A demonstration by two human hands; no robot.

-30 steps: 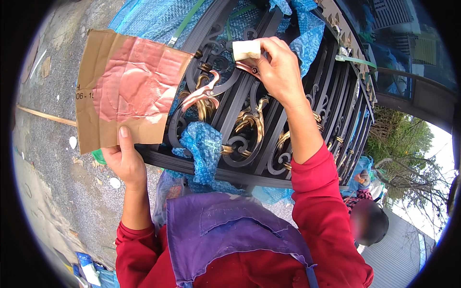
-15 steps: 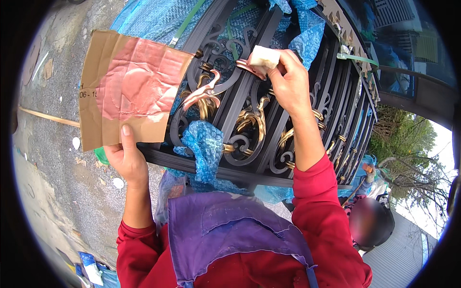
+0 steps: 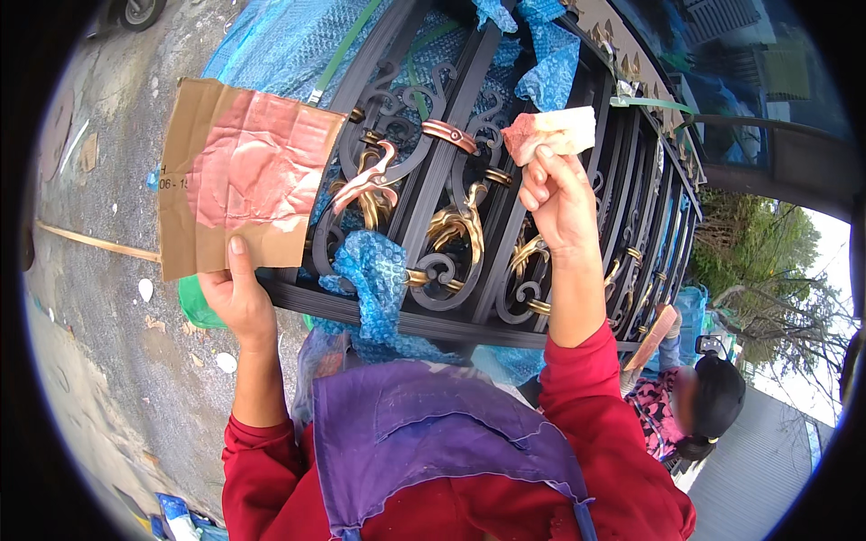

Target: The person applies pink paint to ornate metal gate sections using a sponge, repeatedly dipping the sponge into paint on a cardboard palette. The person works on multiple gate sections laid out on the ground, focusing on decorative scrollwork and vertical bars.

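My left hand (image 3: 242, 293) grips the lower edge of a brown cardboard piece (image 3: 176, 216) smeared with pinkish-copper paint (image 3: 262, 167). Pinched in the fingers of my right hand (image 3: 564, 203) is a pale sponge (image 3: 555, 133), stained red-pink at its left end and held just above the ironwork. Beneath both hands lies a stack of black wrought-iron panels (image 3: 424, 203) with scrolls and gold-coloured leaf shapes (image 3: 458, 225). A collar (image 3: 449, 135) on one bar and a leaf ornament (image 3: 368, 180) beside the cardboard have a coppery pink coat.
Blue bubble wrap (image 3: 374, 270) covers parts of the panels. Green straps (image 3: 347, 45) cross the stack. A co-worker in a pink-patterned top (image 3: 663, 410) is at the right, holding a paddle-like piece (image 3: 651, 335). A wooden strip (image 3: 99, 242) lies on the ground at left.
My right hand has lifted the sponge off the collar and moved right, turning its stained end into view; the collar is now fully visible. The co-worker has shifted, raising the paddle-like piece.
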